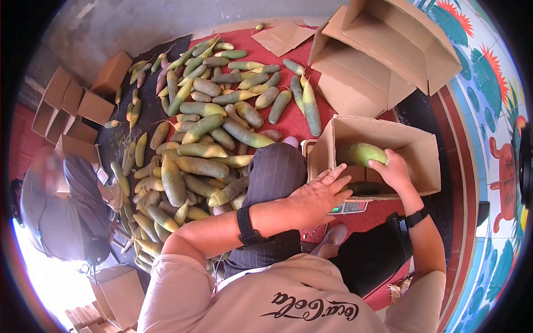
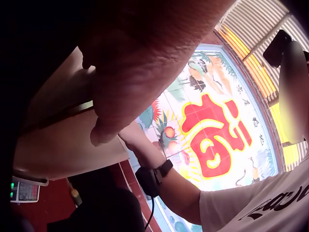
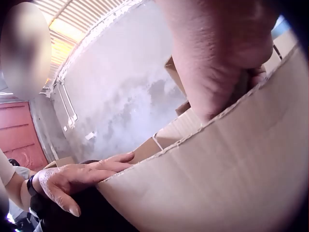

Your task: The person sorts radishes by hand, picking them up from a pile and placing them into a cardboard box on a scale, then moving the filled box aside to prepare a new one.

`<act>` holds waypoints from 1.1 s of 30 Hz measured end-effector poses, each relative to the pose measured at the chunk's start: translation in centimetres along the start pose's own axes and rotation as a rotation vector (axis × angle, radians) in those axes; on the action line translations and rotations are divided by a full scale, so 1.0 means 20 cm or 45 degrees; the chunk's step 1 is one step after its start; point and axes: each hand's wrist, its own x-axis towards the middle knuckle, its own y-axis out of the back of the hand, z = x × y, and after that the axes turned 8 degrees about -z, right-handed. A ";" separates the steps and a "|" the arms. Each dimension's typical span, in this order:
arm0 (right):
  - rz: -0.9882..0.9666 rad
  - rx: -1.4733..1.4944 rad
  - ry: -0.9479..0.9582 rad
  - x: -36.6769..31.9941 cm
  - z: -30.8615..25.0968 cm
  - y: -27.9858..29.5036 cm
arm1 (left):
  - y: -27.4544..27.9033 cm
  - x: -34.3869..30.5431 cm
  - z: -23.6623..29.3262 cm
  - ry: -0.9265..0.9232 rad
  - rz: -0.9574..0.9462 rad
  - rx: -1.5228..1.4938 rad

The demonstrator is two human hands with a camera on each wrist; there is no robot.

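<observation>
1. The gourd (image 1: 360, 152), pale green, is inside the box (image 1: 425, 161), up near the rim at its left end. The right hand (image 1: 393, 169) has its fingers curled round the gourd's end, grasping it.
2. Lower in the same box lies a second, darker gourd (image 1: 363, 187). Only these two can be seen inside.
3. The left hand (image 1: 319, 194) lies flat against the box's outer near corner, above the person's knee. Its fingers are straight and released, holding nothing. The right wrist view shows the same, with the left hand laid on the cardboard edge.
4. The box stands on a scale (image 1: 348, 207), whose display shows just below the box's front wall.
5. Behind it stands a big carton (image 1: 383, 55), open and tipped, and a flat sheet (image 1: 283, 36) of cardboard lies just beside that.
6. A pile (image 1: 205, 139) of green and yellow gourds covers the floor to the left. There are several dozen, too many to count.
7. The floor is covered by a red mat (image 1: 291, 119) and a dark one beside it.
8. Folded cartons (image 1: 72, 111) are stacked at the far left, and one more carton (image 1: 119, 291) sits at the lower left.
9. A second person (image 1: 66, 211) sits beside the pile.
10. On the right is a wall (image 1: 488, 94) of painted tiles, and a bare grey wall stands behind.
</observation>
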 end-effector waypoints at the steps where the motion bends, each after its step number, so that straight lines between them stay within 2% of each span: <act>1: -0.003 -0.002 0.002 0.04 0.04 -0.04 | -0.01 0.00 0.00 0.001 0.001 0.006; 3: -0.319 0.275 -0.242 0.08 0.06 -0.08 | -0.01 0.00 0.00 0.002 0.002 0.010; 4: -0.322 0.273 -0.241 0.09 0.09 -0.08 | -0.01 0.00 0.00 -0.005 0.002 0.027; 6: -0.705 -0.033 -0.365 0.07 0.01 -0.02 | -0.01 0.00 -0.01 -0.012 -0.001 0.042; 9: -0.595 -0.213 -0.271 0.05 0.14 0.00 | -0.01 0.00 0.00 -0.030 0.000 0.072; 10: -0.523 -0.346 -0.156 0.04 0.22 -0.02 | -0.01 0.00 0.00 -0.021 -0.003 0.070; 13: -0.416 -0.407 -0.235 0.02 0.33 -0.03 | -0.01 0.01 0.00 -0.004 -0.005 0.075; 14: -0.416 -0.407 -0.231 0.01 0.35 0.00 | -0.01 0.00 0.00 0.004 -0.004 0.084; 16: -0.540 -0.237 -0.015 -0.01 0.37 0.06 | -0.02 0.00 0.00 -0.003 0.022 0.090; 17: -0.540 -0.236 -0.004 -0.02 0.34 0.08 | -0.03 0.00 0.00 -0.018 0.049 0.099; 19: -0.347 -0.319 0.019 -0.09 0.26 0.11 | -0.05 0.02 -0.02 -0.066 0.103 0.155; 20: -0.350 -0.319 0.036 -0.12 0.23 0.13 | -0.06 0.02 -0.02 -0.022 0.084 0.151; 22: -0.013 -0.067 0.188 -0.21 0.17 0.15 | -0.05 0.01 -0.01 0.035 0.086 0.143; 23: -0.022 -0.063 0.206 -0.27 0.13 0.16 | -0.04 0.01 -0.01 0.056 0.087 0.144; 25: 0.281 0.009 0.267 -0.40 0.06 0.17 | -0.04 0.00 0.00 0.032 0.122 0.110; 26: 0.270 0.016 0.279 -0.46 0.06 0.17 | -0.06 0.00 -0.01 -0.018 0.249 0.028; 27: 0.376 -0.029 0.264 -0.53 0.06 0.17 | -0.05 -0.01 -0.01 -0.004 0.249 0.030; 28: 0.482 -0.074 0.246 -0.58 0.06 0.17 | -0.03 -0.02 -0.01 -0.023 0.398 -0.094; 29: 0.475 -0.068 0.252 -0.64 0.08 0.18 | -0.01 -0.04 -0.01 -0.042 0.545 -0.219; 31: 0.649 -0.165 0.237 -0.74 0.17 0.18 | 0.10 -0.13 0.00 0.010 0.772 -0.281; 33: 0.734 -0.243 0.159 -0.83 0.31 0.16 | 0.22 -0.25 -0.04 0.169 0.931 -0.128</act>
